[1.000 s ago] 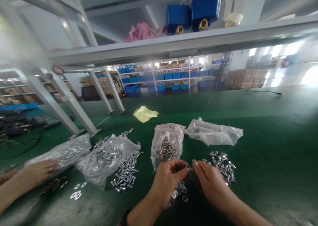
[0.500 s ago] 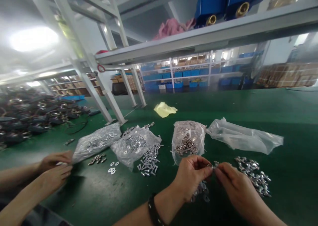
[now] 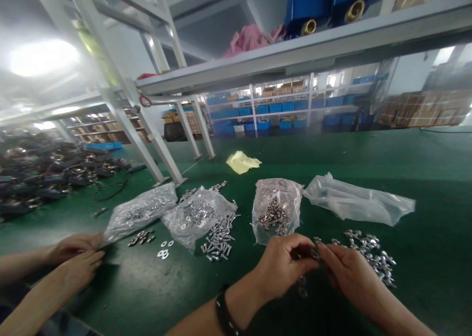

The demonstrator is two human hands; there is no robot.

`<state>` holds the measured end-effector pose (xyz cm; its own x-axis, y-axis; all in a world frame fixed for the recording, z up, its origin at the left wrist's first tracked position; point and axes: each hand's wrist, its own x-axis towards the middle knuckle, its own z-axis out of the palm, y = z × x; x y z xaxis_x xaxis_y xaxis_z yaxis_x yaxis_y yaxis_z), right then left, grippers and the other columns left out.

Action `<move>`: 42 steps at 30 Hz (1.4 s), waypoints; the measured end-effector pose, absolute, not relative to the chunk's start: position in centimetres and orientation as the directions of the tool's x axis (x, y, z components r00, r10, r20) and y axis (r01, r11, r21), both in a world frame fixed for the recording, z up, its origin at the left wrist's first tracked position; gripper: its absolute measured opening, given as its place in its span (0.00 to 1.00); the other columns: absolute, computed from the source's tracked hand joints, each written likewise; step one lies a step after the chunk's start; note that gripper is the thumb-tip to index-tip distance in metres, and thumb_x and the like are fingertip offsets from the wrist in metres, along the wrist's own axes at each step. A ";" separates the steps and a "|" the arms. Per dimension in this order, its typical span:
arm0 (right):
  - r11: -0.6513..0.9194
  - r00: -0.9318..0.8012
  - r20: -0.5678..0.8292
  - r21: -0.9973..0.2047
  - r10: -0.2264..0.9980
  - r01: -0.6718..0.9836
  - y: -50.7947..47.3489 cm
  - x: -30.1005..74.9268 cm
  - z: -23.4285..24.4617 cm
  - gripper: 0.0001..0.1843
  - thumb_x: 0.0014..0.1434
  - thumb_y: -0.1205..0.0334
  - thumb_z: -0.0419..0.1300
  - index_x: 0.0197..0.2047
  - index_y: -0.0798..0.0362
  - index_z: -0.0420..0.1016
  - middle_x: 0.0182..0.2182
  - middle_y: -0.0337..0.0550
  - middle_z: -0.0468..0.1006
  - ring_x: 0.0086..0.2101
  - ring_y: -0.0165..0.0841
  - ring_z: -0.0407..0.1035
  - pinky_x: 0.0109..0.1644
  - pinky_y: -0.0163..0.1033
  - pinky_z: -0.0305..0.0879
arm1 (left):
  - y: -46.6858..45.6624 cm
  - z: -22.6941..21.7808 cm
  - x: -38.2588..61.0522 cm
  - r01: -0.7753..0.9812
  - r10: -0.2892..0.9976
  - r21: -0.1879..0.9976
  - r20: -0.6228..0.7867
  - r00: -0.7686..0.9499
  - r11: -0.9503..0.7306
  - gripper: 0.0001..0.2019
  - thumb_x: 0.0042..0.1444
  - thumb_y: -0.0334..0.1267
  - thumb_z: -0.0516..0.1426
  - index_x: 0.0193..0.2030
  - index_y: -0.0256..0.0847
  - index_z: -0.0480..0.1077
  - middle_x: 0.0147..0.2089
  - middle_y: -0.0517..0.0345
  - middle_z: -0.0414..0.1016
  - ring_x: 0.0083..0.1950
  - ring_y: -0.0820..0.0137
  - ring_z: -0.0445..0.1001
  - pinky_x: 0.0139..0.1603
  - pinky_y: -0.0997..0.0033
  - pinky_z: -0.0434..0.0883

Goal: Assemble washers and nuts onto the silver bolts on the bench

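Note:
My left hand [image 3: 277, 263] has its thumb and fingers closed round a small shiny metal fastener, mostly hidden by the fingertips. My right hand [image 3: 346, 267] pinches at the same spot, its fingertips nearly touching the left ones; what exactly lies between them is too small to make out. Below the hands, a few flat washers [image 3: 303, 291] lie partly covered on the green table. Right of my right hand spreads a pile of silver bolts with wider parts on them [image 3: 372, 257]. Beyond my left hand lies an open plastic bag of coppery nuts [image 3: 275, 217].
Loose silver screws [image 3: 219, 240] lie beside a bag of washers [image 3: 199, 213]. Another filled bag [image 3: 142, 209] lies farther left, near a co-worker's hands [image 3: 79, 259]. A flattened plastic bag [image 3: 361, 200] and yellow paper [image 3: 242, 162] lie farther back. A shelf [image 3: 258, 60] crosses overhead.
My hands have shifted slightly, fingers still together. My left hand now covers more of the washers beneath it. The whole view has moved a little; the co-worker's hands stay close together.

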<state>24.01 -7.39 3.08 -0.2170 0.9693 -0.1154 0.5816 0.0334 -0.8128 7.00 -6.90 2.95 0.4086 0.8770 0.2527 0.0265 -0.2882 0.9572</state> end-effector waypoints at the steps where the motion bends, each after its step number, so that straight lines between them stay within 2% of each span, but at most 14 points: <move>1: 0.034 -0.186 -0.092 -0.813 0.978 0.581 -7.4 24.2 3.5 0.26 0.57 0.44 0.42 0.20 0.56 0.61 0.13 0.39 0.62 0.15 0.27 0.58 0.19 0.31 0.54 | -6.4 3.3 5.9 0.061 0.879 0.952 0.252 0.405 -0.301 0.24 0.47 0.40 0.58 0.52 0.40 0.61 0.41 0.52 0.69 0.39 0.71 0.68 0.38 0.74 0.65; 2: 0.039 -0.133 -0.048 -0.813 0.990 0.581 -7.5 24.6 4.0 0.26 0.56 0.44 0.44 0.20 0.56 0.61 0.13 0.40 0.62 0.15 0.27 0.58 0.19 0.31 0.54 | -5.8 3.6 4.5 0.131 0.907 0.946 0.238 0.346 -0.298 0.28 0.48 0.42 0.56 0.56 0.42 0.55 0.45 0.51 0.67 0.40 0.70 0.68 0.38 0.73 0.65; 4: 0.053 -0.009 0.058 -0.834 0.998 0.549 -7.7 25.3 4.9 0.24 0.55 0.44 0.47 0.20 0.56 0.61 0.13 0.40 0.61 0.15 0.27 0.56 0.18 0.31 0.53 | -4.3 3.9 0.8 0.436 0.963 0.859 0.227 0.143 -0.267 0.22 0.52 0.46 0.51 0.52 0.38 0.60 0.43 0.50 0.68 0.40 0.69 0.68 0.38 0.71 0.64; 6: 0.091 0.110 0.159 -0.881 0.981 0.464 -7.9 25.8 5.4 0.23 0.55 0.44 0.48 0.22 0.56 0.61 0.14 0.39 0.59 0.15 0.26 0.54 0.16 0.31 0.50 | -3.0 3.7 -3.2 0.801 0.987 0.589 0.159 0.017 -0.109 0.16 0.51 0.47 0.51 0.40 0.38 0.68 0.39 0.52 0.70 0.38 0.68 0.67 0.38 0.69 0.62; 9: 0.157 0.193 0.262 -0.886 0.946 0.435 -8.2 25.8 5.4 0.24 0.56 0.45 0.46 0.20 0.56 0.59 0.15 0.39 0.57 0.16 0.26 0.52 0.17 0.31 0.49 | -2.0 2.7 -7.1 0.889 0.999 0.456 0.031 0.010 -0.023 0.07 0.41 0.38 0.59 0.26 0.36 0.71 0.28 0.52 0.70 0.31 0.67 0.67 0.33 0.68 0.59; 14: 0.195 0.106 0.286 -0.838 0.952 0.510 -8.4 24.9 5.1 0.24 0.57 0.46 0.46 0.20 0.56 0.59 0.15 0.40 0.59 0.17 0.26 0.54 0.19 0.32 0.49 | -1.7 1.2 -7.1 0.927 0.994 0.376 -0.090 0.053 -0.015 0.05 0.31 0.29 0.59 0.21 0.37 0.72 0.23 0.54 0.69 0.26 0.70 0.64 0.30 0.71 0.56; 18: 0.208 0.076 0.278 -0.849 0.957 0.487 -8.3 24.8 5.2 0.24 0.59 0.48 0.44 0.19 0.56 0.58 0.15 0.39 0.59 0.18 0.25 0.55 0.20 0.31 0.50 | -1.7 1.8 -5.7 0.918 0.993 0.393 -0.079 0.090 -0.052 0.01 0.34 0.29 0.57 0.19 0.35 0.70 0.23 0.53 0.68 0.26 0.71 0.63 0.30 0.71 0.56; 22: 0.289 -0.060 0.304 -0.799 0.951 0.527 -8.3 24.3 4.5 0.20 0.60 0.52 0.45 0.22 0.56 0.60 0.17 0.38 0.62 0.20 0.25 0.57 0.23 0.31 0.53 | -2.8 3.6 -2.6 0.835 0.980 0.519 0.026 0.198 -0.183 0.09 0.49 0.39 0.51 0.32 0.37 0.68 0.31 0.52 0.68 0.32 0.71 0.66 0.32 0.72 0.60; 23: 0.324 -0.111 0.316 -0.777 0.942 0.539 -8.4 23.9 4.2 0.17 0.59 0.54 0.47 0.25 0.56 0.62 0.20 0.38 0.64 0.22 0.25 0.59 0.26 0.31 0.55 | -3.3 3.9 -1.3 0.773 0.968 0.595 0.036 0.249 -0.221 0.11 0.52 0.41 0.49 0.35 0.37 0.66 0.33 0.53 0.68 0.32 0.72 0.66 0.33 0.74 0.61; 26: 0.443 -0.242 0.372 -0.713 0.896 0.543 -8.6 22.9 3.2 0.06 0.55 0.61 0.54 0.36 0.53 0.66 0.29 0.38 0.68 0.30 0.26 0.62 0.34 0.31 0.57 | -5.0 3.9 3.1 0.214 0.891 0.966 0.033 0.452 -0.145 0.13 0.52 0.40 0.50 0.42 0.36 0.61 0.35 0.54 0.66 0.32 0.73 0.67 0.33 0.74 0.65; 31: 0.440 -0.266 0.352 -0.675 0.897 0.592 -8.6 22.4 2.3 0.01 0.53 0.66 0.55 0.31 0.54 0.67 0.28 0.37 0.67 0.30 0.27 0.61 0.33 0.32 0.56 | -5.9 2.3 6.9 -0.019 0.886 0.999 -0.035 0.462 0.049 0.13 0.48 0.40 0.56 0.36 0.32 0.64 0.33 0.54 0.67 0.33 0.73 0.67 0.35 0.74 0.65; 34: 0.399 -0.218 0.339 -0.680 0.915 0.616 -8.3 22.8 2.4 0.03 0.54 0.65 0.53 0.31 0.54 0.66 0.26 0.37 0.67 0.28 0.26 0.61 0.32 0.32 0.55 | -4.8 1.9 5.8 0.038 0.911 0.999 -0.019 0.412 0.004 0.15 0.50 0.43 0.54 0.41 0.34 0.65 0.35 0.52 0.69 0.34 0.71 0.69 0.35 0.72 0.66; 38: 0.362 -0.177 0.326 -0.697 0.929 0.618 -8.1 23.0 2.8 0.04 0.54 0.64 0.52 0.31 0.54 0.65 0.26 0.36 0.66 0.27 0.26 0.61 0.31 0.32 0.55 | -3.0 1.9 3.5 0.413 0.973 0.885 0.158 0.169 -0.215 0.14 0.52 0.43 0.51 0.39 0.36 0.68 0.35 0.53 0.70 0.34 0.71 0.68 0.35 0.73 0.63; 42: 0.351 -0.181 0.308 -0.700 0.934 0.621 -8.3 23.0 3.0 0.03 0.54 0.64 0.52 0.31 0.54 0.66 0.26 0.36 0.66 0.27 0.26 0.61 0.31 0.32 0.55 | -3.1 1.8 3.0 0.605 0.918 0.721 0.113 0.380 -0.339 0.09 0.50 0.39 0.52 0.33 0.38 0.70 0.31 0.58 0.70 0.32 0.72 0.67 0.33 0.75 0.60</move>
